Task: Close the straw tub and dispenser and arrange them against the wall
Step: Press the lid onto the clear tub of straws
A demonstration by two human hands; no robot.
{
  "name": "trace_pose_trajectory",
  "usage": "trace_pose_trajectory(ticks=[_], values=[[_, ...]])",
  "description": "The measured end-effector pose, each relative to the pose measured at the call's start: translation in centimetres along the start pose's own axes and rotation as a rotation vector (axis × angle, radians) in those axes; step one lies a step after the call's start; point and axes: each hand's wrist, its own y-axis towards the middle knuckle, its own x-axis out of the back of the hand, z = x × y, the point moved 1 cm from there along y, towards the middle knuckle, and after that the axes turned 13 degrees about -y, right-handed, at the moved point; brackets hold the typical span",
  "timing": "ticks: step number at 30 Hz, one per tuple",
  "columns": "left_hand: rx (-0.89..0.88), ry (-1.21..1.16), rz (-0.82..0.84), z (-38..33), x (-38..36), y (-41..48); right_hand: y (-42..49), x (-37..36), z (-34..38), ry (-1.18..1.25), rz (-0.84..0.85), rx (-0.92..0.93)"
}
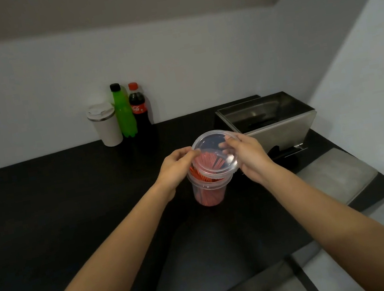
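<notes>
A clear plastic tub [209, 193] full of red straws stands on the black counter [71, 214]. A round clear lid [214, 153] is tilted just above the tub's rim, its far edge raised. My left hand [176, 166] pinches the lid's left edge and my right hand [245, 154] grips its right edge. Behind and to the right sits a steel straw dispenser [281, 128] with its top open. A flat grey slab [336, 172], possibly the dispenser's cover, lies on the counter to the right.
Against the back wall stand a white travel cup [105, 125], a green bottle [124, 110] and a cola bottle [139, 108]. The counter ends at the right wall and at a near edge in front of me.
</notes>
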Motion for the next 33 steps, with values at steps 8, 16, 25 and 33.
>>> trace_pose_trajectory(ticks=[8,16,25,33], values=[[-0.043,0.041,-0.143,0.7,-0.4,0.7,1.1,-1.2,-0.9,-0.187,0.023,0.094],[-0.056,0.132,-0.306,0.5,-0.1,1.6,1.7,-1.9,-1.8,-0.338,0.008,0.144],[-0.098,0.257,-0.341,0.5,-0.8,1.8,2.1,-2.0,-3.1,-0.375,-0.003,0.083],[-0.082,0.266,-0.375,0.6,-0.9,2.2,2.4,-2.2,-3.4,-0.392,-0.022,0.071]])
